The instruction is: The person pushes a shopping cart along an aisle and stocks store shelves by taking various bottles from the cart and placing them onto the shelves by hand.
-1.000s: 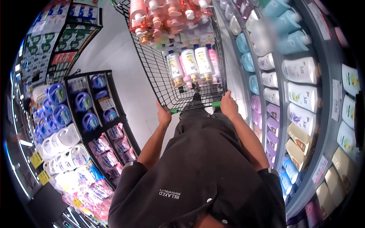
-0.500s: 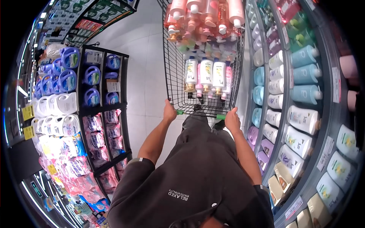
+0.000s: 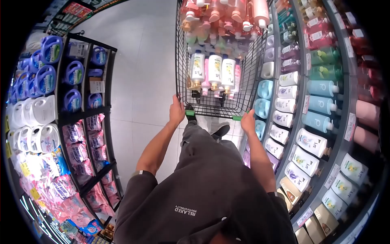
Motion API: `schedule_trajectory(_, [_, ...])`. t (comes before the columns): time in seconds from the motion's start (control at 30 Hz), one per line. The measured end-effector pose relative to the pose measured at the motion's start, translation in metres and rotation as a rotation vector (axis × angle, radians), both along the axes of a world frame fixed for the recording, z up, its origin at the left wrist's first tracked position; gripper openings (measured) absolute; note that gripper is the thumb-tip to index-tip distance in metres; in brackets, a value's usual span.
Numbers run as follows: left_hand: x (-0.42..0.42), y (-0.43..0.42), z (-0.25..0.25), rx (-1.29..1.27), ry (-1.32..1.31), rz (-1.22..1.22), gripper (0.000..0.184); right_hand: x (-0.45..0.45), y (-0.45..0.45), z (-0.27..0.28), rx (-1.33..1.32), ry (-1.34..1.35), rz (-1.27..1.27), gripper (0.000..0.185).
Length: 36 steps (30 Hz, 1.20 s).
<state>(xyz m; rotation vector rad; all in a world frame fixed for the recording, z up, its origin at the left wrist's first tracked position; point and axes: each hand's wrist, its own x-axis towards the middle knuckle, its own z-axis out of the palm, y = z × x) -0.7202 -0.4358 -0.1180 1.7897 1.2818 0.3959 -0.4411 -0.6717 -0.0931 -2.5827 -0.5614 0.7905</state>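
Note:
My left hand (image 3: 176,112) is closed around the left end of the shopping cart's handle (image 3: 189,112), by its green grip. At the right end, my right hand (image 3: 248,122) is wrapped around the same handle. Ahead of me is the black wire shopping cart (image 3: 181,77). Several white pump bottles (image 3: 215,72) with gold caps stand or lie near its back, with pink bottles (image 3: 205,77) between them. Farther forward, many pink and clear pump bottles (image 3: 221,12) are heaped in the cart. How they rest on one another is partly hidden.
To my right, close beside the cart, runs a long shelf (image 3: 302,105) of white, blue, green and red bottles. A display rack (image 3: 107,81) on the left holds purple detergent jugs (image 3: 74,73) and pink packs (image 3: 77,150). Pale floor tiles (image 3: 138,73) lie between rack and cart.
The cart and I have moved forward along the aisle; the right shelf's bottles slide down in view. The left rack appears farther left. A shoe now shows below the handle. Both hands keep their hold.

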Motion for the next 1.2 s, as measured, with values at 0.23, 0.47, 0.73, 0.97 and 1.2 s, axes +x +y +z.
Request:
schedule_trajectory(0.23, [0.013, 0.020, 0.008, -0.109, 0.038, 0.016, 0.042, 0.016, 0.020, -0.009, -0.066, 0.247, -0.260, 0.033])
schedule_trajectory(0.47, [0.011, 0.035, 0.003, -0.116, -0.006, -0.022, 0.038, 0.005, 0.050, 0.008, -0.124, 0.232, -0.379, 0.033])
schedule_trajectory(0.73, [0.007, 0.041, -0.007, -0.066, 0.056, -0.055, 0.035, -0.003, 0.047, -0.021, 0.045, 0.128, -0.482, 0.032])
schedule_trajectory(0.97, [0.002, 0.036, -0.015, 0.021, 0.072, -0.100, 0.037, 0.004, 0.028, -0.022, 0.025, 0.150, -0.373, 0.040])
schedule_trajectory(1.2, [-0.005, 0.005, -0.023, -0.026, 0.103, -0.138, 0.042, 0.000, -0.002, 0.001, 0.046, 0.089, -0.254, 0.050])
